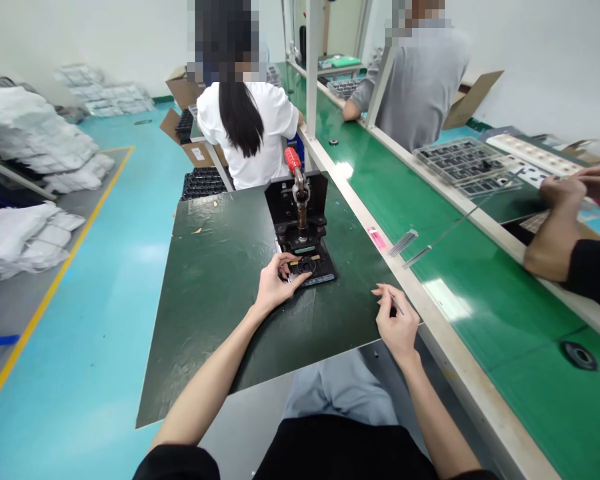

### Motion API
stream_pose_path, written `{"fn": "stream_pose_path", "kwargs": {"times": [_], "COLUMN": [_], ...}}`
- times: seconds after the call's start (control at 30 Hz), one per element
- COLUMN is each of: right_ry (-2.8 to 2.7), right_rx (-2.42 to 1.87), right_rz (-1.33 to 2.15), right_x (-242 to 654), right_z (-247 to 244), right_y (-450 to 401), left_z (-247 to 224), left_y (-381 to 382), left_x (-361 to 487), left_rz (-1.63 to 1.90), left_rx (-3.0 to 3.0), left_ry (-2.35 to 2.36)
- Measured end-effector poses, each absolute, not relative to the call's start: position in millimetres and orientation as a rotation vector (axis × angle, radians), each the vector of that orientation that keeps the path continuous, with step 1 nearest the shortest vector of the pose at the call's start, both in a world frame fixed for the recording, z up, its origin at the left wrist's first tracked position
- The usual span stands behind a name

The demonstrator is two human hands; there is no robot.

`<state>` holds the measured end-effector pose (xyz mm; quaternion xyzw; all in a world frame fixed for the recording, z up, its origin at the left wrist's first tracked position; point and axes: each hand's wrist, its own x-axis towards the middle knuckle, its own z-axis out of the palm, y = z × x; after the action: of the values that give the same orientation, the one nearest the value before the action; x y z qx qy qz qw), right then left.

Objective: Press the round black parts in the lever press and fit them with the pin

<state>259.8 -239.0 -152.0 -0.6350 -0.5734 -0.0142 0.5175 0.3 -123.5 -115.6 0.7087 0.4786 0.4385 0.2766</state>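
Note:
A black hand-operated toggle press (303, 220) with a red handle grip (293, 159) stands on the dark green board (205, 320). My left hand (276, 283) is at its base, thumb and fingers closed around the edge of a round black part (307, 266). That part lies on or just above the press base; I cannot tell which. Off to the right, my right hand (398, 323) hovers over the board's edge, fingers pinched. A thin grey strip-like piece (396, 303) shows between them, mostly hidden by the hand.
To the right runs a green conveyor belt (380, 180) with thin metal strips (403, 243), a pink label (377, 238) and a black ring-shaped part (579, 356). Trays of black parts (460, 163) stand beyond it. Co-workers sit ahead and right; one person's hands (563, 193) show there.

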Motion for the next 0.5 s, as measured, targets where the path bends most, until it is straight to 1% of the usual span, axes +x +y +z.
{"fn": "stream_pose_path", "kwargs": {"times": [0.27,0.4,0.5], "right_ry": [-1.383,-1.376,-1.384], "right_rx": [-1.523,-1.530,-1.525], "right_rz": [-0.038,-0.038,-0.057], "right_x": [260.2,259.7,258.8], "right_z": [-151.1,-152.3,-153.3], "right_y": [-239.1,-237.9,-236.0], "left_z": [-111.1,-89.0,-51.6], "left_y": [-124.0,-121.3,-109.2], "left_x": [1.1,-7.3,-18.6], "left_rz": [1.203,1.488,1.724], "left_rx": [1.815,1.690,1.727], "left_ry": [1.297,1.336,1.400]}}
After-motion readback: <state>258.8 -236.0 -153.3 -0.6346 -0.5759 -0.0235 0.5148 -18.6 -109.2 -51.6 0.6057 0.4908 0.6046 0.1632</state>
